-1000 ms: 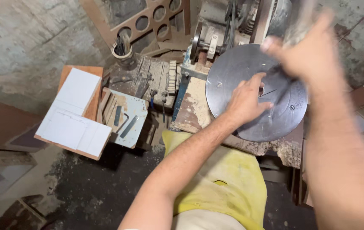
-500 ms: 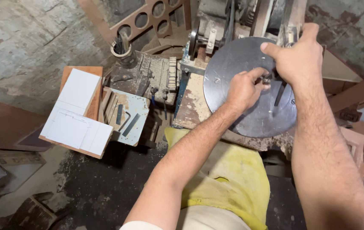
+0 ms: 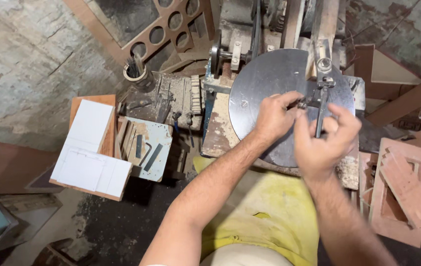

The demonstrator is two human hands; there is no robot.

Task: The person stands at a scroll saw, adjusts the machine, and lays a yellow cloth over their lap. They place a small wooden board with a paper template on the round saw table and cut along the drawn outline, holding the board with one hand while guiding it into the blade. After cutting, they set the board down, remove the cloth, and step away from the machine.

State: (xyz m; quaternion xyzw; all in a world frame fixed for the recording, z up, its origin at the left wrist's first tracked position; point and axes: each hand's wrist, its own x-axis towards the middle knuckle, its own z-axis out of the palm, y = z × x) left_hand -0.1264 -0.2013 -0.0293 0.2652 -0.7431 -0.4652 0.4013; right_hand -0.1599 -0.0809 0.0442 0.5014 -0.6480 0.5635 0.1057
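Here, both hands, left hand and right hand, on a slim steel key over a round, scuffed metal table.

- One round metal table is seen at the far right.
- Two hands are counted: left hand, right hand.
- Two white boards are stacked at the left.
- One cup of tools is seen.

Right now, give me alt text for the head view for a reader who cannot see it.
Both hands meet over a round grey metal machine table: the left hand pinches a small metal fitting, and the right hand grips a slim metal tool. A white-faced board lies on a stand to the left.
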